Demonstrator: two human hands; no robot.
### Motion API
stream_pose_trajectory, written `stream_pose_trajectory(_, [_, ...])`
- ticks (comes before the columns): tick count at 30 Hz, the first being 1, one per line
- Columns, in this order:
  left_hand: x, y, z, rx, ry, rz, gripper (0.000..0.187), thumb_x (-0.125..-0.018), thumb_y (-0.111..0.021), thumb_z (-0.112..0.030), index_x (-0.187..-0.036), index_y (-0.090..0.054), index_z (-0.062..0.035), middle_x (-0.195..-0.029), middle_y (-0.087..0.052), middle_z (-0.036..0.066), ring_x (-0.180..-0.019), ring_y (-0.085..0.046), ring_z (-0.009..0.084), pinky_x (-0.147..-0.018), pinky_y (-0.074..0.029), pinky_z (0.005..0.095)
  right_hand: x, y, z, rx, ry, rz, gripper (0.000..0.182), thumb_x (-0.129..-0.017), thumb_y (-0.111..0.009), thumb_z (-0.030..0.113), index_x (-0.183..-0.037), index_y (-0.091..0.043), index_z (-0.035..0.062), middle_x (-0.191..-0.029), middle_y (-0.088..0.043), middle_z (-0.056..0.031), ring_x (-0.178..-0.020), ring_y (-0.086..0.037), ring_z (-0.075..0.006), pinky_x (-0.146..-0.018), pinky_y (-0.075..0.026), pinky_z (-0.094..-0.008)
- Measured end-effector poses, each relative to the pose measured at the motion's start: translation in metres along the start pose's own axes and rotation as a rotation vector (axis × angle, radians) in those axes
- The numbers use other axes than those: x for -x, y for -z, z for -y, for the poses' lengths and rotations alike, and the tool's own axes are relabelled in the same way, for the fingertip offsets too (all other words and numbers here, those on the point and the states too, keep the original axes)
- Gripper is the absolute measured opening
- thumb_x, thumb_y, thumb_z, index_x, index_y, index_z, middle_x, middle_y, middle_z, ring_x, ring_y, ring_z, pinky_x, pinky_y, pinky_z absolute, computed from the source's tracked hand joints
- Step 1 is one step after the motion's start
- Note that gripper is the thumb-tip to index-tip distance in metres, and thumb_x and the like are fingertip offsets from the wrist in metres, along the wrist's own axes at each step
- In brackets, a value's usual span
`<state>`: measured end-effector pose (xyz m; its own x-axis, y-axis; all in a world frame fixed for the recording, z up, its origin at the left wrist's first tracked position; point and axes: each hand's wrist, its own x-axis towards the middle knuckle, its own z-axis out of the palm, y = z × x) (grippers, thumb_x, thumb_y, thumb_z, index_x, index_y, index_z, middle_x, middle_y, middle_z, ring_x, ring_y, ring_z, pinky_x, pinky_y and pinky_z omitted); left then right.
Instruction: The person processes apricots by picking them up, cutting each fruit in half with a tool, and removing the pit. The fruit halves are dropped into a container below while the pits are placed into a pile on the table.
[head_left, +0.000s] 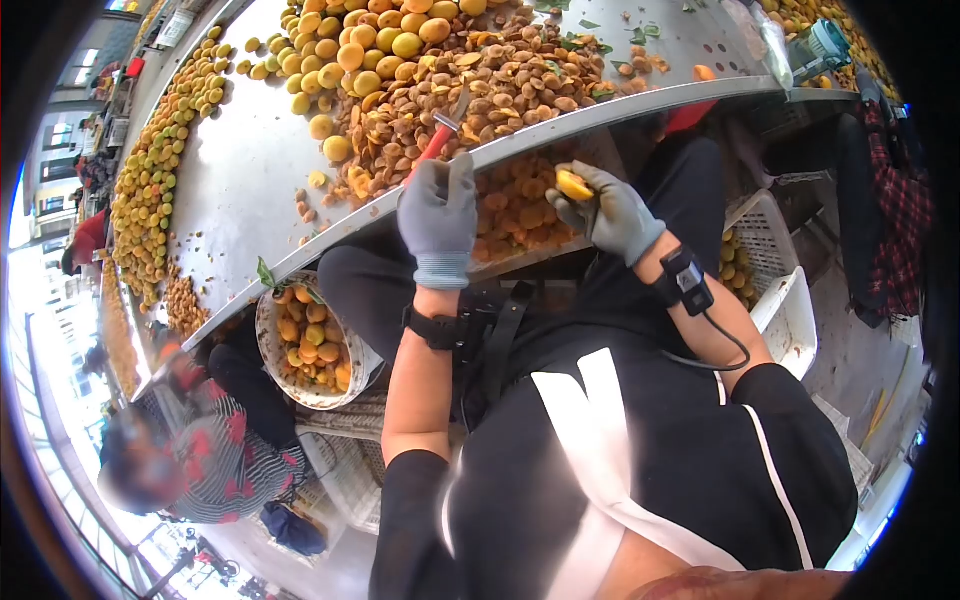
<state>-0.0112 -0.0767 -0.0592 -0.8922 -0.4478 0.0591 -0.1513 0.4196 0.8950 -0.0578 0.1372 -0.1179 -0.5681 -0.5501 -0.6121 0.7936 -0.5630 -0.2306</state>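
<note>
My left hand (440,215), in a grey glove, is closed around a knife with a red handle (434,145); its blade points up over the pile of brown pits (500,85) on the metal table. To the right, my right hand (615,215), also gloved, pinches a yellow-orange fruit piece (573,184) between thumb and fingers. Below the table edge, between the two hands, a crate of orange fruit halves (510,215) sits in front of my lap. The knife and the fruit piece are apart.
Whole fruit (375,45) lies on the metal table (240,150). A white bucket of fruit (312,340) stands at lower left, near a person in a striped top (235,450). White crates (765,240) are at right, beside another person's plaid sleeve (895,220). A lidded bottle (815,50) stands upper right.
</note>
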Motion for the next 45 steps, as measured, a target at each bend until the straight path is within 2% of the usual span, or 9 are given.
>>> stream_pose_trajectory(4, [-0.027,0.016,0.002,-0.588,-0.516,-0.228,0.038,-0.081,-0.070,-0.029,-0.108,-0.059,-0.0035,-0.106,-0.062,0.014,-0.095,-0.059,0.0340,-0.082,-0.048,0.0416,0.028,0.012,-0.005,0.053,0.013,0.022,0.022,-0.095,-0.055,0.017,-0.113,-0.053,0.0030,-0.103,-0.061,-0.0110,-0.095,-0.065,-0.0246,-0.075,-0.058,-0.0282])
stream_pose_trajectory(8, [-0.035,0.023,0.021,-0.828,-0.369,-0.100,0.054,-0.079,-0.069,-0.036,-0.121,-0.054,-0.0042,-0.118,-0.058,0.018,-0.103,-0.058,0.0360,-0.088,-0.046,0.0433,0.043,0.032,-0.008,0.254,0.155,-0.073,0.025,-0.093,-0.057,0.012,-0.115,-0.051,0.0029,-0.105,-0.061,-0.0118,-0.089,-0.065,-0.0215,-0.063,-0.054,-0.0211])
stream_pose_trajectory(22, [-0.065,0.019,0.046,-0.782,-0.067,0.037,0.022,-0.084,-0.060,-0.024,-0.098,-0.056,-0.0078,-0.078,-0.062,0.019,-0.072,-0.061,0.0396,-0.068,-0.047,0.0465,0.040,-0.018,0.001,0.414,0.059,0.120,0.030,-0.089,-0.056,0.006,-0.118,-0.054,0.0026,-0.105,-0.060,-0.0107,-0.085,-0.063,-0.0173,-0.075,-0.054,-0.0288])
stream_pose_trajectory(30, [-0.001,0.027,-0.006,0.093,-0.104,0.032,0.013,-0.092,-0.059,-0.013,-0.100,-0.055,-0.0039,-0.074,-0.058,0.003,-0.060,-0.051,0.0047,-0.053,-0.043,0.0225,0.034,-0.067,-0.026,0.777,0.167,0.149,0.043,-0.089,-0.067,0.023,-0.127,-0.054,0.0062,-0.096,-0.062,-0.0032,-0.081,-0.058,-0.0073,-0.076,-0.048,-0.0214])
stream_pose_trajectory(32, [0.021,0.022,-0.005,0.201,0.142,0.258,0.018,-0.088,-0.062,-0.014,-0.102,-0.056,-0.0040,-0.075,-0.061,0.007,-0.061,-0.058,0.0127,-0.057,-0.047,0.0266,0.032,-0.077,-0.032,0.811,0.302,0.189,0.044,-0.088,-0.069,0.025,-0.127,-0.055,0.0074,-0.096,-0.063,-0.0028,-0.085,-0.059,-0.0088,-0.079,-0.048,-0.0227])
stream_pose_trajectory(38, [0.051,0.000,0.014,0.064,-0.002,0.341,0.031,-0.081,-0.066,-0.009,-0.109,-0.055,-0.0031,-0.095,-0.064,0.005,-0.084,-0.058,0.0114,-0.078,-0.048,0.0263,0.033,-0.060,-0.039,1.054,0.471,0.271,0.041,-0.086,-0.072,0.023,-0.120,-0.058,0.0057,-0.102,-0.064,-0.0057,-0.100,-0.059,-0.0134,-0.089,-0.047,-0.0279])
stream_pose_trajectory(39, [0.052,-0.003,0.015,0.108,-0.031,0.336,0.036,-0.078,-0.068,-0.012,-0.110,-0.052,-0.0042,-0.098,-0.064,0.012,-0.084,-0.065,0.0251,-0.075,-0.050,0.0329,0.036,-0.058,-0.040,1.006,0.445,0.297,0.038,-0.086,-0.071,0.022,-0.118,-0.058,0.0050,-0.099,-0.065,-0.0056,-0.098,-0.060,-0.0138,-0.088,-0.047,-0.0280])
stream_pose_trajectory(42, [0.059,-0.001,0.005,0.186,0.080,0.262,0.033,-0.081,-0.069,-0.009,-0.109,-0.053,-0.0029,-0.096,-0.062,0.005,-0.080,-0.061,0.0140,-0.074,-0.049,0.0270,0.045,-0.055,-0.033,1.174,0.470,0.195,0.029,-0.088,-0.067,0.017,-0.111,-0.057,0.0044,-0.093,-0.064,-0.0048,-0.089,-0.063,-0.0141,-0.078,-0.051,-0.0265])
stream_pose_trajectory(45, [0.057,0.005,0.001,0.639,0.241,0.252,0.023,-0.087,-0.066,-0.006,-0.107,-0.056,-0.0035,-0.082,-0.057,0.000,-0.063,-0.051,0.0052,-0.055,-0.043,0.0213,0.039,-0.018,-0.033,0.818,-0.199,0.232,0.037,-0.093,-0.059,0.029,-0.118,-0.053,0.0032,-0.100,-0.063,-0.0085,-0.072,-0.063,-0.0128,-0.048,-0.044,-0.0199])
